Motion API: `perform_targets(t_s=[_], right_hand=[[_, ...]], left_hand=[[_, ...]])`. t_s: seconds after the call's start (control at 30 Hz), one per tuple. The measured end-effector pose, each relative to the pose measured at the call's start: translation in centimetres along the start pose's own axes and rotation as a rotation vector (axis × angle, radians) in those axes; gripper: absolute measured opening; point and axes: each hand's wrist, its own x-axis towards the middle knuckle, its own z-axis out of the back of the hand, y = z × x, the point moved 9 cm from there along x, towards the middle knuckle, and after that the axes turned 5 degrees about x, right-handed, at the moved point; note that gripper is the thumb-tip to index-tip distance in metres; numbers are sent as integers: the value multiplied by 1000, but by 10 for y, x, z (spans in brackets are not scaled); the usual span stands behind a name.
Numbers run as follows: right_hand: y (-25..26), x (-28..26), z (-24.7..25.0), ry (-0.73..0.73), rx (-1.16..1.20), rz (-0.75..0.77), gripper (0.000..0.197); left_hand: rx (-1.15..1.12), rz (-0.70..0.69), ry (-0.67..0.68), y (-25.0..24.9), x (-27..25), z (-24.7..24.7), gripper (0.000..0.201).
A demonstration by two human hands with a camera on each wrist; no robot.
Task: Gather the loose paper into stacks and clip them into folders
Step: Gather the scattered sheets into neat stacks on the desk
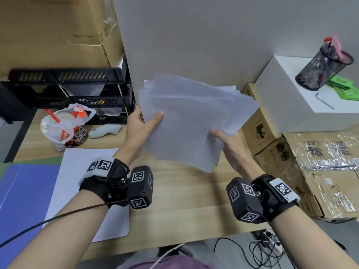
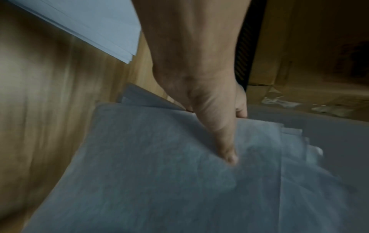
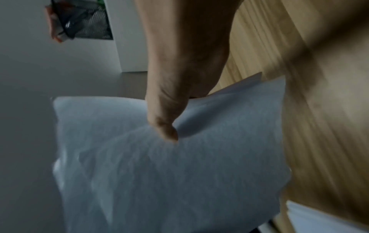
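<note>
Wooden desk (image 1: 184, 191) against grey wall (image 1: 194, 35)

The right hand (image 3: 179, 75) pinches a sheaf of paper (image 3: 159, 173), thumb on top. Wooden tabletop (image 3: 299, 126) lies at three o'clock.

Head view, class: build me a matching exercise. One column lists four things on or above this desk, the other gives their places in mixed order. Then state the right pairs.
Things
1. sheaf of paper
2. blue folder
3. mesh pen cup
4. bagged drink cup

Places
A. on the white box, far right
B. lying flat at the desk's left edge
C. held above the desk by the left hand and right hand
D. in front of the black tray rack

Pairs: 1-C, 2-B, 3-A, 4-D
</note>
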Motion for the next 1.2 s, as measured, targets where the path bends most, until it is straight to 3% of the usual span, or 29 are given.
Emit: perform_targets(t_s=[0.13, 0.27, 0.4, 0.53, 0.7, 0.83, 0.97, 1.07, 1.2], right_hand=[[-28, -8, -5, 159, -28, -131, 43], [-71, -14, 24, 25, -141, -238, 41], [-61, -9, 36, -57, -148, -209, 28], [-44, -5, 35, -2, -140, -176, 33], [-79, -19, 46, -17, -145, -263, 41], [-81, -18, 44, -28, -135, -274, 36], [-51, -2, 36, 7, -112, -208, 40], [-51, 1, 40, -17, -80, -192, 43], [-102, -18, 44, 26, -187, -328, 34]], left_hand=[[141, 120, 152, 33, -15, -3, 46], [158, 238, 163, 81, -44, -8, 29], [73, 237, 50, 66, -45, -17, 17], [-7, 113, 78, 33, -38, -29, 33], [189, 266, 194, 76, -62, -44, 47], [242, 315, 81, 93, -69, -44, 40], [196, 292, -82, 64, -57, -38, 30], [159, 254, -111, 56, -57, -39, 37], [221, 354, -55, 100, -88, -39, 39]])
